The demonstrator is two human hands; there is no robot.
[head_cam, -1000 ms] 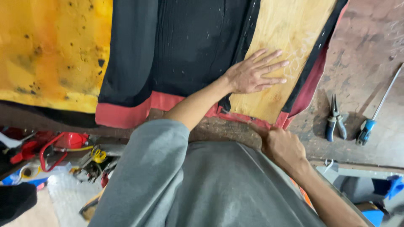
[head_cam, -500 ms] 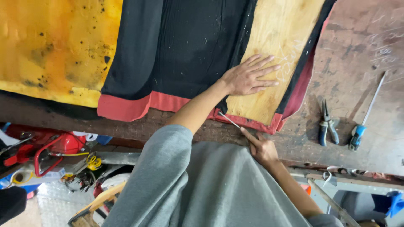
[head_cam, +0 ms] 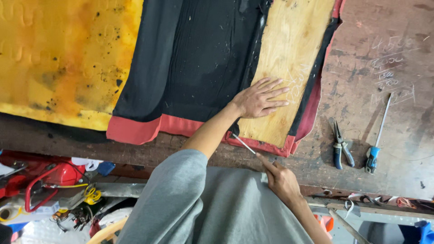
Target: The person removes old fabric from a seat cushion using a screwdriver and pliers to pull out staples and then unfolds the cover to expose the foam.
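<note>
Since the earlier frames we note that our right hand (head_cam: 282, 178) has drawn back from the red edge toward our body and now points a thin metal tool (head_cam: 244, 144) at the red fabric border (head_cam: 266, 147), its tip lying at the lower edge of the wooden panel (head_cam: 289, 72). That hand is closed around the tool's near end, forefinger extended along the shaft. Our left hand (head_cam: 262, 97) has held its place, lying flat and fully open, fingers spread, on the bare wood just beside the black fabric (head_cam: 199, 58); we judge it is pressing the panel down so that it does not shift while the tool works at the edge. It grips nothing. Panel and fabric lie on the worn brown surface (head_cam: 384, 45), with a stained yellow foam sheet (head_cam: 63, 58) to the left. Blue-handled pliers (head_cam: 340, 147) and a blue-handled screwdriver (head_cam: 377, 135) lie to the right of the panel, apart from both hands. Red equipment and yellow cable (head_cam: 90, 194) sit below the surface's near edge.
</note>
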